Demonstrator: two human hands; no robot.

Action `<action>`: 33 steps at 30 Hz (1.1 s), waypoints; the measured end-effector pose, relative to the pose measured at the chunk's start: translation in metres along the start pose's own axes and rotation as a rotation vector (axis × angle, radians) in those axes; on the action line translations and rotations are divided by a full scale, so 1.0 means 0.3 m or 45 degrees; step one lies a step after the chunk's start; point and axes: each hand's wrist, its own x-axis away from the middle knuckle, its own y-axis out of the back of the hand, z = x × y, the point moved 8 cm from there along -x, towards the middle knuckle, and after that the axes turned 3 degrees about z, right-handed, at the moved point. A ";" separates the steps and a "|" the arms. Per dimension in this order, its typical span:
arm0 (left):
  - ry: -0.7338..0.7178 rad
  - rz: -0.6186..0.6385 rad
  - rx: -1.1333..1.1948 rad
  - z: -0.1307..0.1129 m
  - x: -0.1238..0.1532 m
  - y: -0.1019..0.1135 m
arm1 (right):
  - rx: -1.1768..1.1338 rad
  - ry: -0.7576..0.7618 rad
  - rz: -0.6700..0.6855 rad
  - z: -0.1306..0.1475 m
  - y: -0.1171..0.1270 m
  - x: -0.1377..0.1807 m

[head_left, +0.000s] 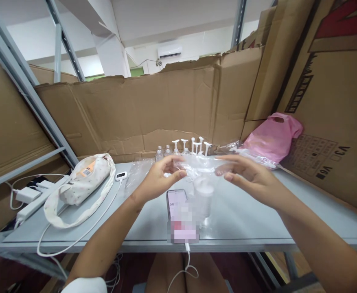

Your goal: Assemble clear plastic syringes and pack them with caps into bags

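Note:
A clear plastic bag (201, 161), blurred by motion, stretches between my two hands above the table. My left hand (164, 176) grips its left side, with the thumb below and the fingers bent above. On the other side my right hand (250, 175) has its blurred fingertips at the plastic. Below the bag stands a white, translucent container (204, 197), partly blurred. A phone (176, 199) lies just left of it, its lower screen pixelated. Behind my hands are several clear bottles (159, 154) and white pump tops (207, 147), partly hidden by the plastic.
A white cloth bag (88, 179) lies on the left of the grey table (303, 211), beside a small white device (121, 176), cables and a power strip (40, 199). A pink plastic bag (271, 136) rests at the back right. Cardboard walls (154, 106) enclose the table.

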 end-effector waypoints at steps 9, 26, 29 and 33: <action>0.231 0.031 0.321 0.165 0.019 -0.090 | -0.354 -0.365 0.233 -0.242 -0.249 0.161; 0.418 0.387 0.325 0.266 0.022 -0.306 | -0.411 -0.492 -0.468 -0.300 -0.041 0.149; 0.422 0.364 0.296 0.287 0.018 -0.320 | -0.377 -0.475 -0.481 -0.304 -0.010 0.140; 0.345 0.344 -0.079 0.301 0.007 -0.264 | -0.124 -0.501 -0.643 -0.313 0.146 0.130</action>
